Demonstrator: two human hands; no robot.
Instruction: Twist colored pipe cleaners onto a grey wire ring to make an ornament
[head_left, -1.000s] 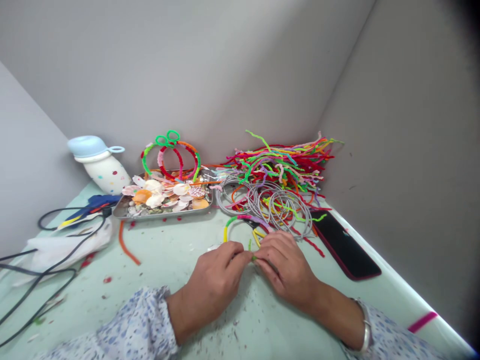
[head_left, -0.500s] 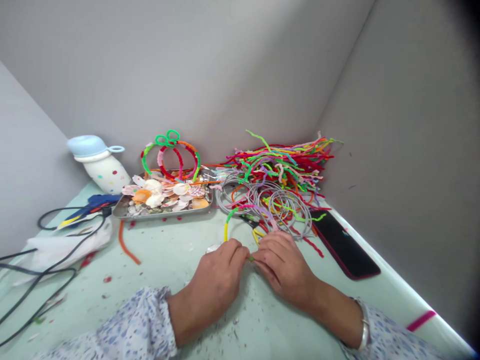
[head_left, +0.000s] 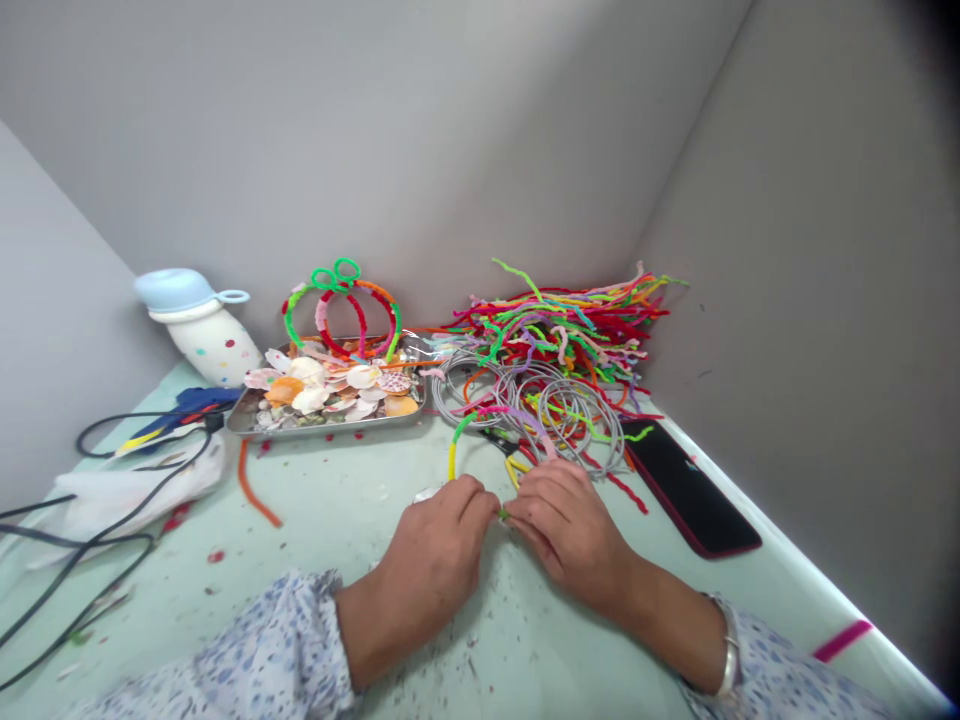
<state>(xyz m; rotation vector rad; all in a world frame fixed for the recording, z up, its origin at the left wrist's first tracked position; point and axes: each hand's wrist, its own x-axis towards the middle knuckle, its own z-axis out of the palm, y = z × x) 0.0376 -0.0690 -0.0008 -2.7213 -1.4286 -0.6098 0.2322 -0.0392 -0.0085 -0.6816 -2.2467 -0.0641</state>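
Note:
My left hand (head_left: 431, 565) and my right hand (head_left: 574, 525) meet near the middle of the table, fingertips pinched almost together. Between them they grip a multicoloured pipe-cleaner ring (head_left: 460, 428), whose yellow, green, pink and lilac arc rises beyond the fingers. A short green bit (head_left: 503, 513) shows in the gap between the two pinches; the rest of the lower part is covered by my fingers. Just behind my right hand lie pliers (head_left: 517, 466) with red and yellow handles, partly hidden. Coils of grey wire (head_left: 592, 420) spread behind the ring.
A metal tray (head_left: 330, 430) of seashells (head_left: 307, 385) stands at the back left, pipe-cleaner hoops (head_left: 395, 318) above it. A heap of pipe cleaners (head_left: 570, 320) is at the back right. Around are a phone (head_left: 690, 490), a bottle (head_left: 210, 335), cables (head_left: 97, 540) and a plastic bag (head_left: 150, 490).
Almost nothing differs. Both hands keep their pinch on the ring, and the green bit between the fingertips has shifted very slightly.

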